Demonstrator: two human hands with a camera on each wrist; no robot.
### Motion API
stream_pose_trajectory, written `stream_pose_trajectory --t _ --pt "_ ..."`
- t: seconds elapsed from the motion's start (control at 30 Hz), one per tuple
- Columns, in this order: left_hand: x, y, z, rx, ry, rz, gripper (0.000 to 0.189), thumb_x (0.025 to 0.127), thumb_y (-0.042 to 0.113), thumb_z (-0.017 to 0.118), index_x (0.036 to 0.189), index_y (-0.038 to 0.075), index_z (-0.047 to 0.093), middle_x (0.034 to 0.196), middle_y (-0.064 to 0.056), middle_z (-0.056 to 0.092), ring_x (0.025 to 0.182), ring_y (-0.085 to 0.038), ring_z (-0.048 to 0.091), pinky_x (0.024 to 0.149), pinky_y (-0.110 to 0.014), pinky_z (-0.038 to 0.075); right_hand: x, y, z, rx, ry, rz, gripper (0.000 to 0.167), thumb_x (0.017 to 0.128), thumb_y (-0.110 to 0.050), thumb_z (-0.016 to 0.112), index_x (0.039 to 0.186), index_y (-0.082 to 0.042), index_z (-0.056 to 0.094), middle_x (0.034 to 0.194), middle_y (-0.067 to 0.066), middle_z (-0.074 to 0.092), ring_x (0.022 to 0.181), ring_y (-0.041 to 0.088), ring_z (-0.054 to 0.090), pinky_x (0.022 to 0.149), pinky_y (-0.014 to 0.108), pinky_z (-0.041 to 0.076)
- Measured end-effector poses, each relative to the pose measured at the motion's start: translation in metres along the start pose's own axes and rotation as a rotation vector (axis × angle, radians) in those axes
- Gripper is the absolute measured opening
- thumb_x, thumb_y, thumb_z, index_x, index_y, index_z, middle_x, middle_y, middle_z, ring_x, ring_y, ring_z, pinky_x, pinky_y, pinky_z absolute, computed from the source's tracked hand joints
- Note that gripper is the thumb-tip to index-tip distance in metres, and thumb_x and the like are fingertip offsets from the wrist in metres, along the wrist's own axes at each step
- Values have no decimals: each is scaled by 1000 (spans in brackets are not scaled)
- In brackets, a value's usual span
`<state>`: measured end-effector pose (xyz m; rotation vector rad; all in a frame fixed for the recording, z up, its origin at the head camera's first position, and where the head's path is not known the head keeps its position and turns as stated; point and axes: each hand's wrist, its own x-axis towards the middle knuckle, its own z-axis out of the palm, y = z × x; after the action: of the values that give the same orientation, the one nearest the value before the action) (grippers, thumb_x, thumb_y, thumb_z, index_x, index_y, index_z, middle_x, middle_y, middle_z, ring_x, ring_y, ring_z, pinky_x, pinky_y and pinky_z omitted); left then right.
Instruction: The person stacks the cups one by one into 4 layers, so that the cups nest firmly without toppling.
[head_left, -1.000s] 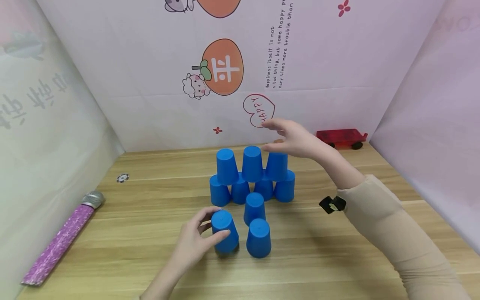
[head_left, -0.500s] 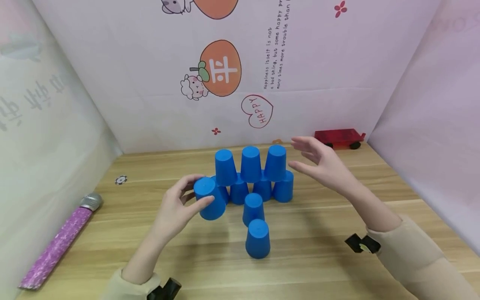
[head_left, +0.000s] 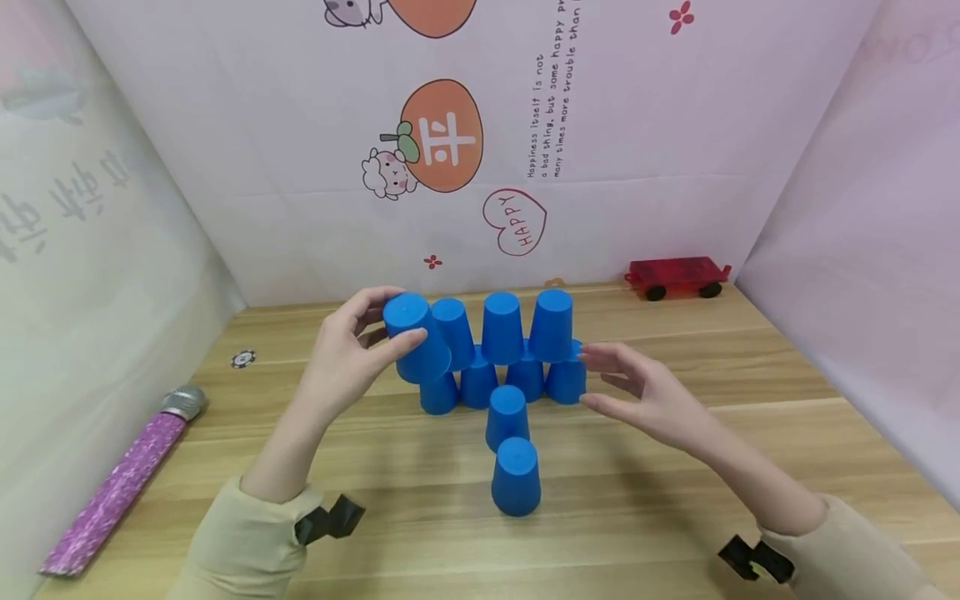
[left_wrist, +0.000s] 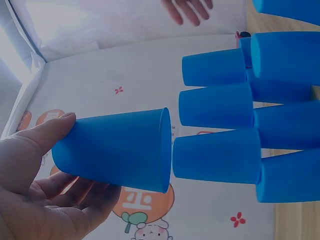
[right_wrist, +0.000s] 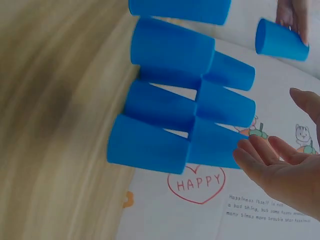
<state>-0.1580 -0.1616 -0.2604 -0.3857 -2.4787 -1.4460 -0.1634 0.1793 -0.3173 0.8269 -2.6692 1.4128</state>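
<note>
My left hand (head_left: 341, 354) grips a blue cup (head_left: 417, 340), upside down and off the table, in front of the left end of a two-row stack. In the left wrist view that held cup (left_wrist: 112, 150) sits between thumb and fingers, its rim just above the upper row. The upper row has three inverted cups, the middle one (head_left: 502, 329) among them; several more, like the right-end cup (head_left: 567, 377), form the bottom row. My right hand (head_left: 652, 396) is beside the stack's right end, fingers loosely spread, holding nothing.
Two inverted blue cups, a farther one (head_left: 507, 417) and a nearer one (head_left: 516, 479), stand on the wooden table (head_left: 420, 542) before the stack. A purple microphone (head_left: 123, 479) and a poker chip (head_left: 243, 358) lie left. A red toy cart (head_left: 677, 277) stands back right.
My left hand has picked up the front-left cup from the table and raised it toward the stack's upper row. My right hand has moved back from above the stack, down to its right.
</note>
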Motion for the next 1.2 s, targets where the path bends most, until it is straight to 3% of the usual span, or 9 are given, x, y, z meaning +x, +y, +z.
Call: stream_pose_trajectory --t 0.27,0.57,0.77,1.0,1.2 --pt "23 5 4 25 26 30 52 84 34 70 128 13 51 129 -6 56 116 -25 55 99 -44 48 -10 8 23 102 -89 12 47 89 -14 64 131 0 46 130 23 54 120 40 53 96 46 47" --pt "46 10 9 50 16 53 54 84 35 70 129 12 51 127 -9 58 114 -26 57 98 -45 49 -14 15 49 170 -205 40 53 87 -24 67 129 1 46 127 22 56 117 42 54 94 49 49" --pt "60 11 12 59 11 30 57 84 40 69 131 13 51 128 -10 57 117 -29 56 93 -50 51 -15 13 61 162 -217 60 55 85 -24 69 128 2 47 127 24 55 117 43 53 95 51 48" --pt "74 10 21 -2 -1 4 57 83 39 69 131 14 51 127 -7 57 116 -25 57 93 -45 52 -15 10 76 198 -250 126 56 85 -25 70 129 0 47 127 20 55 117 38 53 97 55 46" --pt "85 11 30 -24 -20 9 58 83 40 69 131 14 50 128 -6 57 116 -24 56 94 -43 51 -14 12 85 236 -284 129 53 84 -24 71 126 -1 48 126 20 55 116 37 53 96 56 46"
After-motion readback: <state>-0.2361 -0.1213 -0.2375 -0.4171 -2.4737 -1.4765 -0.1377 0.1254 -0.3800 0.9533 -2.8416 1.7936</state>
